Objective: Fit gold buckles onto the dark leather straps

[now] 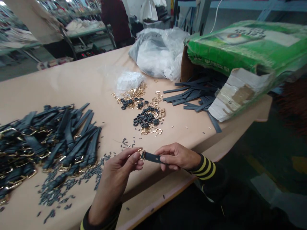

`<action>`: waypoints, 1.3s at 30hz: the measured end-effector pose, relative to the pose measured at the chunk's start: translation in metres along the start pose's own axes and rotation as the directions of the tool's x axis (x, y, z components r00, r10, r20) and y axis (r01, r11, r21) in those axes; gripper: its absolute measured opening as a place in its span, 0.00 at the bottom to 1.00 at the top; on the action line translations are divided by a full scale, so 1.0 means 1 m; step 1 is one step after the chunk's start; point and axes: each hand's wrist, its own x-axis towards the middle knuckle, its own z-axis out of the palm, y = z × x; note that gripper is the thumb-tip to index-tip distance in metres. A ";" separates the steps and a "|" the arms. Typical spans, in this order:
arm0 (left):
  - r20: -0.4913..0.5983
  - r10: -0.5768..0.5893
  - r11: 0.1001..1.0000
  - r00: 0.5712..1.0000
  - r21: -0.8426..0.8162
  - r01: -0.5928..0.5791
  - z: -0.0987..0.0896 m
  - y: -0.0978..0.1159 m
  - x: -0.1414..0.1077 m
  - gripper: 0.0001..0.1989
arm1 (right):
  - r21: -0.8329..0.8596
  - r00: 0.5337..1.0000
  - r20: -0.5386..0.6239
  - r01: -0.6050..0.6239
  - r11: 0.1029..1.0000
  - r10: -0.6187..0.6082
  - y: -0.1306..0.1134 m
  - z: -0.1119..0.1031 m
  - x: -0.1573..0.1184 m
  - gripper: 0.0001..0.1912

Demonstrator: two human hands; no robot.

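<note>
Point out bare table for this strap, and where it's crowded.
Bare tabletop runs behind the heap of buckled straps, up to the white plastic bag. Another patch lies beyond the right hand, before the black strips. Crowded: the heap, its black bits and the gold buckles.

Left hand [115,174] and right hand [177,156] raised close together, both pinching, palms turned toward each other.
</note>
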 end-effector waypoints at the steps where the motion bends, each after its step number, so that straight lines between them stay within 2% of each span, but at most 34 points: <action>1: 0.024 -0.021 0.999 0.999 -0.028 0.021 -0.001 -0.001 -0.001 0.14 | 0.013 1.000 0.019 -0.008 1.000 0.008 -0.001 0.000 -0.002 0.17; 6: 0.209 -0.089 0.967 0.974 -0.215 0.134 0.002 -0.011 -0.004 0.14 | 0.001 0.996 0.087 -0.002 1.000 0.002 -0.005 0.004 -0.003 0.14; 8: 0.265 -0.087 0.952 0.960 -0.262 0.159 0.010 -0.016 -0.005 0.12 | -0.054 0.998 0.057 0.042 0.998 -0.039 -0.005 0.010 -0.001 0.10; 10: 0.298 -0.072 0.934 0.952 -0.314 0.169 0.019 -0.022 -0.005 0.10 | -0.152 0.993 -0.025 0.108 0.982 -0.113 -0.004 0.017 0.001 0.06; 13: 0.274 -0.056 0.900 0.960 -0.403 0.167 0.029 -0.029 -0.006 0.11 | -0.330 0.960 -0.135 0.190 0.925 -0.245 -0.004 0.026 0.002 0.05; 15: 0.257 -0.066 0.887 0.964 -0.427 0.174 0.032 -0.033 -0.006 0.10 | -0.406 0.941 -0.141 0.227 0.885 -0.306 -0.005 0.028 0.001 0.08; 17: 0.265 -0.082 0.893 0.961 -0.409 0.189 0.032 -0.034 -0.007 0.10 | -0.435 0.942 -0.112 0.240 0.868 -0.316 -0.006 0.029 0.000 0.08; 21: 0.267 -0.097 0.929 0.959 -0.320 0.183 0.028 -0.037 -0.009 0.11 | -0.461 0.960 -0.108 0.184 0.868 -0.260 -0.006 0.029 0.000 0.06; 26: 0.239 -0.075 0.968 0.968 -0.217 0.128 0.024 -0.043 -0.009 0.11 | -0.610 0.924 -0.148 0.194 0.768 -0.351 -0.003 0.033 0.001 0.09; 31: 0.234 -0.067 0.982 0.970 -0.158 0.106 0.023 -0.040 -0.012 0.10 | -0.700 0.906 -0.087 0.240 0.673 -0.413 -0.001 0.033 0.003 0.07; 33: 0.219 -0.101 0.972 0.970 -0.188 0.144 0.023 -0.038 -0.016 0.09 | -0.733 0.902 -0.072 0.242 0.636 -0.426 -0.001 0.031 0.003 0.07; 36: 0.194 -0.163 0.911 0.967 -0.346 0.223 0.025 -0.039 -0.021 0.09 | -0.799 0.907 -0.047 0.217 0.561 -0.418 -0.002 0.028 0.002 0.08; 39: 0.167 -0.154 0.887 0.974 -0.412 0.211 0.027 -0.044 -0.022 0.08 | -0.827 0.925 -0.003 0.212 0.521 -0.381 -0.002 0.027 0.002 0.08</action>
